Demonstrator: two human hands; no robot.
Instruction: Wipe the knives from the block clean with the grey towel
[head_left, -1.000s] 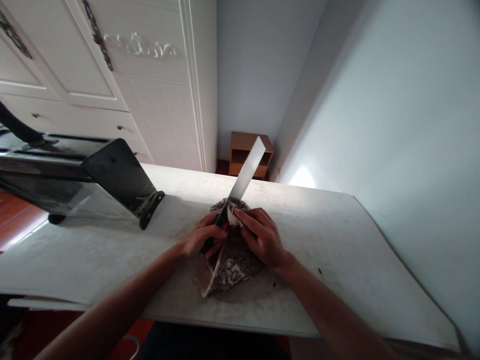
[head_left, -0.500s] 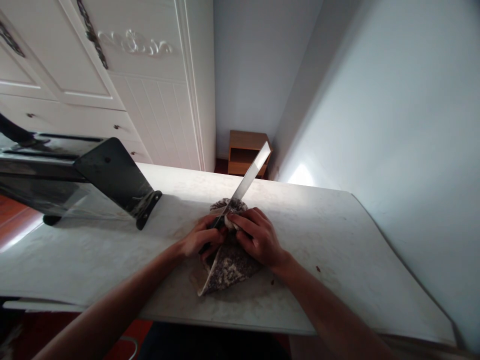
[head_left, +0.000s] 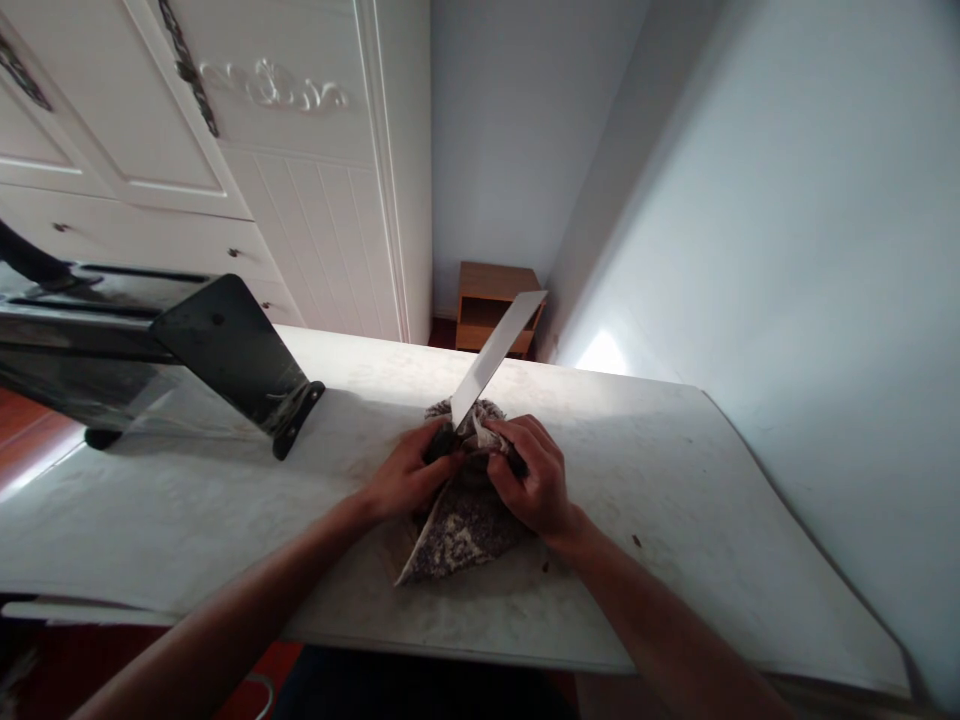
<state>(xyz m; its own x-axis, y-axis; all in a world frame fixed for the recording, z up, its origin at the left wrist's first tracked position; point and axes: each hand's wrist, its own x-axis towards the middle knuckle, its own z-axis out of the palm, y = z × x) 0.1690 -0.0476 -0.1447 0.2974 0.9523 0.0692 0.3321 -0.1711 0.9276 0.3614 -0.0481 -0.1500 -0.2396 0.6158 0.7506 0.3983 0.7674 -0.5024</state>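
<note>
A knife (head_left: 495, 355) with a broad, angled blade and a dark handle points up and away over the table. My left hand (head_left: 415, 462) is closed around its handle. My right hand (head_left: 534, 474) pinches a bunched fold of a mottled brown and white cloth (head_left: 465, 535) close to the base of the blade. The rest of the cloth lies on the table under both hands, one corner pointing toward me. The fingers partly cover where cloth and handle meet.
On the left of the white table (head_left: 360, 590) stands a knife block (head_left: 232, 350) with dark sides and a black handle sticking out. Small dark crumbs (head_left: 637, 541) lie to the right. Behind are a white wardrobe (head_left: 315, 220), a wooden nightstand (head_left: 495, 280) and a wall.
The blade has turned so more of its flat side shows. My right hand has pulled the cloth fold slightly right, away from the handle, and my left fingers have shifted on the handle.
</note>
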